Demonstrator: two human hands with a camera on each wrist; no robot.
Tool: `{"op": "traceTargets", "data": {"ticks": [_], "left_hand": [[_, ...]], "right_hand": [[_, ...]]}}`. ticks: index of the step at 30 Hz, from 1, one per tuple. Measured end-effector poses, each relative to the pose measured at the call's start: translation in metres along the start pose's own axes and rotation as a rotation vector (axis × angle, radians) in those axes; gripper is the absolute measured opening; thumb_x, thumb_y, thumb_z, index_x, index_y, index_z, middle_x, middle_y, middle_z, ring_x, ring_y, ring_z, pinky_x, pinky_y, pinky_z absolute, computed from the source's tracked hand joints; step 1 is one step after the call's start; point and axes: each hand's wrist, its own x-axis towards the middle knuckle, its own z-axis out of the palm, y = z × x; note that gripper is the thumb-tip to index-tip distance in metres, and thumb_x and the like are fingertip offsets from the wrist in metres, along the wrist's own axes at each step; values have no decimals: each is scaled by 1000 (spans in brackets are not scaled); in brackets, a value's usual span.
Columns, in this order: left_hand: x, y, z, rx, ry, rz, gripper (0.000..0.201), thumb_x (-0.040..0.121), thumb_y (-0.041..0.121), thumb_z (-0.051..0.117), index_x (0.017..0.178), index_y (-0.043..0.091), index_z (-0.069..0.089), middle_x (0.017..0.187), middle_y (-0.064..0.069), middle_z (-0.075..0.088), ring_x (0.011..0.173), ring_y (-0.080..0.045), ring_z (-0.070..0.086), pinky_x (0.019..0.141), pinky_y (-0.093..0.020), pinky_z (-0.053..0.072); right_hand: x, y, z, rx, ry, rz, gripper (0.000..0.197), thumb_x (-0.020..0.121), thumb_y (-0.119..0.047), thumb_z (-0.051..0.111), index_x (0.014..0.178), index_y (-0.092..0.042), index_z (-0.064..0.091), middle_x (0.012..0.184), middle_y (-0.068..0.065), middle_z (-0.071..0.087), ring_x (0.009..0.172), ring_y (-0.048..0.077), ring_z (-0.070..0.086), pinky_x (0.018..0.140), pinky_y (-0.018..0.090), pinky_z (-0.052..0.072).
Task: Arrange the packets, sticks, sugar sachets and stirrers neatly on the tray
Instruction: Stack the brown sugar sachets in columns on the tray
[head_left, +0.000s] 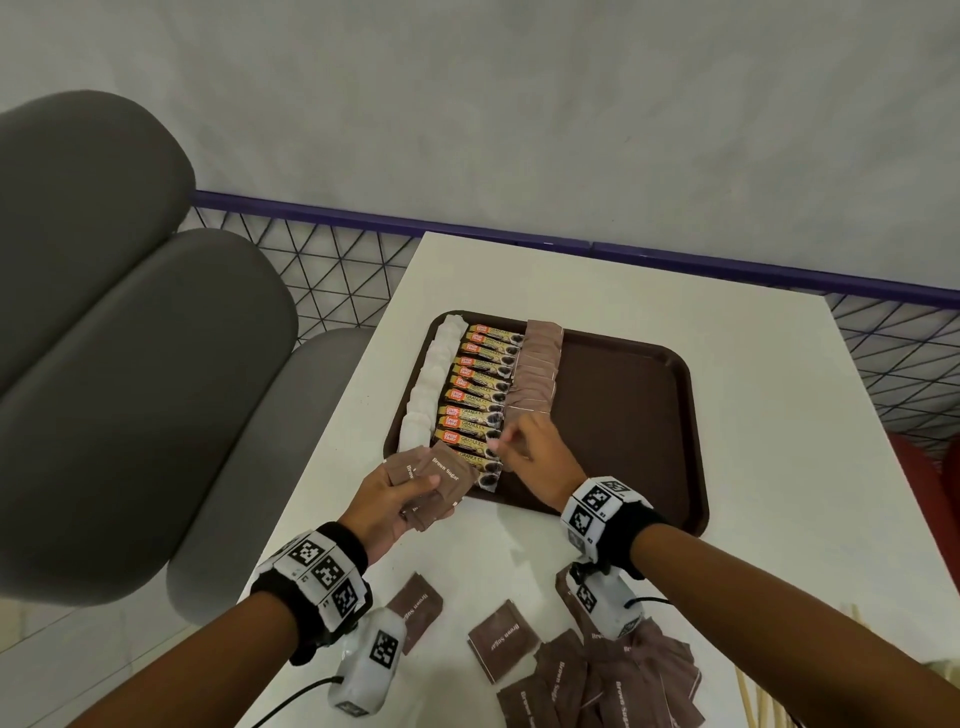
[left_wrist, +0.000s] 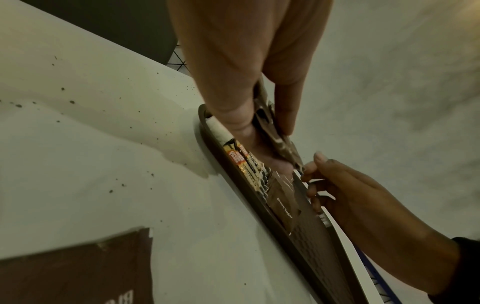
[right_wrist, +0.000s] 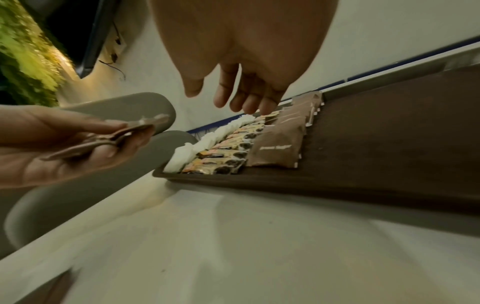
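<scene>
The brown tray (head_left: 623, 395) holds three columns: white packets (head_left: 426, 384) on the left, coffee sticks (head_left: 478, 395) in the middle, and brown sugar sachets (head_left: 537, 364) beside them. My left hand (head_left: 410, 493) grips a small bunch of brown sugar sachets (head_left: 436, 475) over the tray's near left corner; in the left wrist view the bunch (left_wrist: 275, 135) sits between thumb and fingers. My right hand (head_left: 511, 447) hovers just above the near end of the sachet column. Its fingers (right_wrist: 241, 98) hang relaxed and hold nothing.
Several loose brown sugar sachets (head_left: 597, 675) lie on the white table (head_left: 753, 467) in front of the tray. Wooden stirrers (head_left: 753, 691) lie at the near right edge. Grey padded chairs (head_left: 130, 364) stand to the left, and a blue rail (head_left: 727, 265) runs behind.
</scene>
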Motion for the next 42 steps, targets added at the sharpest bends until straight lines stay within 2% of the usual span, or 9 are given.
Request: {"op": "traceTargets", "data": {"ticks": [7,12,15,17,21,27,30,35,42], "left_hand": [[-5,-3,-2,42,-3,27,26,88,-6,53,102,12,65,95,-11,70,90,-28,66,71,-40,58],[-7,-4,-3,27,-21,30,25,88,-2,54,105,11,65,96,-12,70,85,-26,67,78,-42,55],[-7,-5,-3,22,-9,-6,26,88,-3,50,103,11,66,94,-15,69,84,-28,66,84,-47,51],[-6,-5,-4,15,23,-31,30,87,-7,46,105,9,64,99,-17,65,90,-31,61,86,-50,50],[-3,-6,-8,-24,73,-48,33,88,-9,43,111,9,60,108,-18,62,99,-32,57,77,-47,55],[-3,-6,-14,-10,77,-44,26,91,-3,51,114,6,57,108,-18,62,97,-34,62,62,-38,59],[-1,-5,-14,14,85,-50,24,90,0,54,112,8,57,105,-15,64,95,-32,62,60,-37,58],[2,-6,-13,34,84,-67,26,90,3,55,115,9,57,108,-16,63,99,-34,61,61,-37,58],[6,-5,-14,-6,67,-114,30,91,5,50,120,4,57,116,-24,60,104,-42,59,66,-42,58]], "right_hand": [[-7,-19,22,72,-192,-89,27,90,-37,53,100,-13,57,93,-3,50,81,7,46,73,19,37],[-9,-26,32,266,-302,-3,15,87,-27,60,88,-14,52,83,3,54,74,12,48,70,25,41],[-7,-26,27,297,-251,61,22,85,-14,63,75,-21,45,73,-3,47,67,9,42,67,24,38],[-6,-23,19,309,-182,118,17,84,-9,63,80,-16,49,77,2,51,73,15,47,71,29,39],[-6,-4,-5,190,-49,228,10,84,-10,63,86,-14,54,86,4,57,78,16,52,65,21,39],[-14,28,-13,-52,-70,341,25,84,-10,64,108,-6,61,104,12,67,87,21,59,74,20,40],[-12,32,-8,-109,-50,346,22,84,-11,63,105,-4,61,105,13,66,83,18,55,72,21,38],[-3,34,-3,-234,-36,310,27,84,-11,61,110,-7,57,113,14,57,109,28,51,90,32,43],[1,37,-4,-335,13,281,37,86,-18,59,121,-9,49,121,10,50,118,24,39,98,33,38]]}}
